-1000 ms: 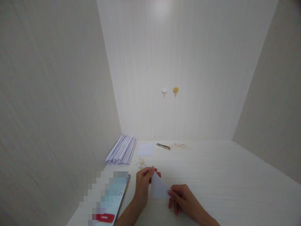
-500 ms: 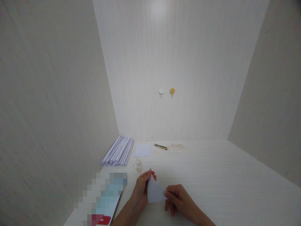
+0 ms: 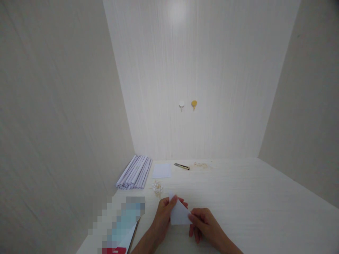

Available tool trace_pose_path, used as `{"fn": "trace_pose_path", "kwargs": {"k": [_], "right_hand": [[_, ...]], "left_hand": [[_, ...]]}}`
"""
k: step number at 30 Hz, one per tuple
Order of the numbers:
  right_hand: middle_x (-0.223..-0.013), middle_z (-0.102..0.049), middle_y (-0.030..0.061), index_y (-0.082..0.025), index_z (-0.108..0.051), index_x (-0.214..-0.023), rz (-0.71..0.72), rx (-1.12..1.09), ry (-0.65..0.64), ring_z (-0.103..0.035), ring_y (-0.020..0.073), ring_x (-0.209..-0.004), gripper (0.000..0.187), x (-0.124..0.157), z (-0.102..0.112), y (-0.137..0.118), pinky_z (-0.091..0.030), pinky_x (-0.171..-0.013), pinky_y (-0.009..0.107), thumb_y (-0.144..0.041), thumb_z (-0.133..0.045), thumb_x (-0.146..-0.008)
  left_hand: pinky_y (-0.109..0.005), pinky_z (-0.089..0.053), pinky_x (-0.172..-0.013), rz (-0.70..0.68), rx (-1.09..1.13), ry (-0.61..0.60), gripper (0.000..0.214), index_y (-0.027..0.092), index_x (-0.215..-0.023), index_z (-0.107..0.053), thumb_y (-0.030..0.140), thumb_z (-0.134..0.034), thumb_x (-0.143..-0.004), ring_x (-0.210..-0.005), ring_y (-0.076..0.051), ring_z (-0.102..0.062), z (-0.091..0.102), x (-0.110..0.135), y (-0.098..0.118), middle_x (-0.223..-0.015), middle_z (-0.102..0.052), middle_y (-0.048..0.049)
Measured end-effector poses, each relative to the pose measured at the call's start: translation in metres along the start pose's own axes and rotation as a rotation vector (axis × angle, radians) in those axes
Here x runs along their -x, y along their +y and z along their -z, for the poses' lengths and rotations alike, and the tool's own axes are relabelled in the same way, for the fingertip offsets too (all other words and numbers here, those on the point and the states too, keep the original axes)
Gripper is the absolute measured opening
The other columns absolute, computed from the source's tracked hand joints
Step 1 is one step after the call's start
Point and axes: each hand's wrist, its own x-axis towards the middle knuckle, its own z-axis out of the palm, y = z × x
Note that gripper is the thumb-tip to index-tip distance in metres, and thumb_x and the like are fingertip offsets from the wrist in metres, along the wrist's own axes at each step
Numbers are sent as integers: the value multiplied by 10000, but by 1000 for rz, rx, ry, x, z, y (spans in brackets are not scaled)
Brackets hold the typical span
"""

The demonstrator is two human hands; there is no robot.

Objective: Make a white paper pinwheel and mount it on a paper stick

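The only lettering I get is a white mark on a red patch (image 3: 119,250) of the phone screen (image 3: 124,227), cut off by the frame edge and too small for me to read. I have thin white paper (image 3: 180,215) in both hands, folded or turned to a smooth triangle, held near the front of the pale, streaky-grained tabletop (image 3: 238,201). My left hand (image 3: 164,216) grips its upper corner, thumb flat on top, fingers behind; my right hand (image 3: 202,221) pinches the lower right corner between thumb and forefinger, its other fingers curled below. Past them I see small white and tan bits (image 3: 157,188) heaped loosely, a square white sheet (image 3: 161,170) lying flat, slim rolled paper tubes (image 3: 135,173) stacked against the left wall, and snips (image 3: 182,166) with pointed metal blades. Two round hooks, white (image 3: 181,104) and mustard (image 3: 194,103), sit on the back wall.
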Motion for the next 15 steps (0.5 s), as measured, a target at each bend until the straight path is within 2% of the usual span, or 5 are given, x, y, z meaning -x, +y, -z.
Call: {"fn": "trace_pose_path", "kwargs": {"k": [5, 10, 15], "right_hand": [[-451, -551, 1, -140, -449, -547, 13, -15, -62, -418, 47, -287, 410, 2, -1, 0, -282, -308, 158, -525, -412, -683], [-423, -517, -6, -140, -445, -509, 44, 16, -94, -405, 45, -286, 435, 3, -2, -3, -275, -305, 155, -537, -400, -682], [-433, -526, 6, -149, -423, -514, 30, -5, -91, -414, 54, -290, 427, 0, 0, 2, -274, -306, 162, -546, -408, -670]], "left_hand": [[-249, -391, -520, 37, 21, 54, 312, 121, -588, -563, 429, -604, -566, -499, -135, -546, -2, 1, -3, -513, -604, -33], [-229, -350, -463, 52, 95, -17, 319, 128, -531, -527, 435, -614, -544, -431, -107, -491, -1, -2, -7, -450, -564, -10], [-238, -355, -478, 16, 61, -43, 314, 126, -553, -536, 432, -607, -557, -439, -109, -494, 4, -6, -12, -465, -572, -10]]}}
